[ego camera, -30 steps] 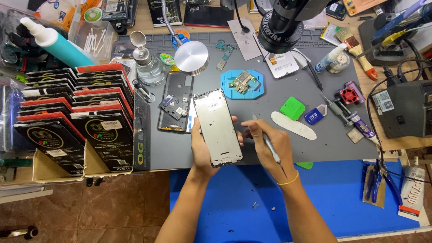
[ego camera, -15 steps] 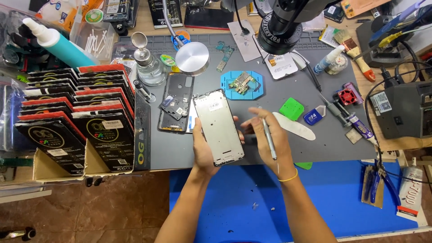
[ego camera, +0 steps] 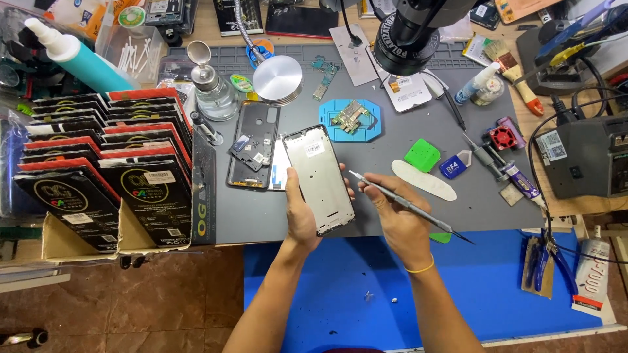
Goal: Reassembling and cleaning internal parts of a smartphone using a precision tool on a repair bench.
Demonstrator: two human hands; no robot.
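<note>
Centre of the frame: the left hand (ego camera: 302, 212) wraps its grip around a silvery phone frame (ego camera: 319, 178), thumb on the left edge, fingertips peeking out on the right edge, the frame held flat and slightly tilted above the grey mat (ego camera: 392, 196) on the tabletop. Just right of it, the right hand (ego camera: 399, 219) pinches a thin grey tool (ego camera: 409, 206), grip closed on the shaft; the pale tip points left toward the frame without touching it, the dark end juts lower right. Most of that hand's fingers fold under, out of sight. Left of the frame lies a dark phone back housing (ego camera: 252, 151). Above sits a blue holder with a circuit board (ego camera: 354, 119). A black microscope head (ego camera: 418, 29) is cut off at the top edge. Stacked dark boxes (ego camera: 104, 170) fill the left
</note>
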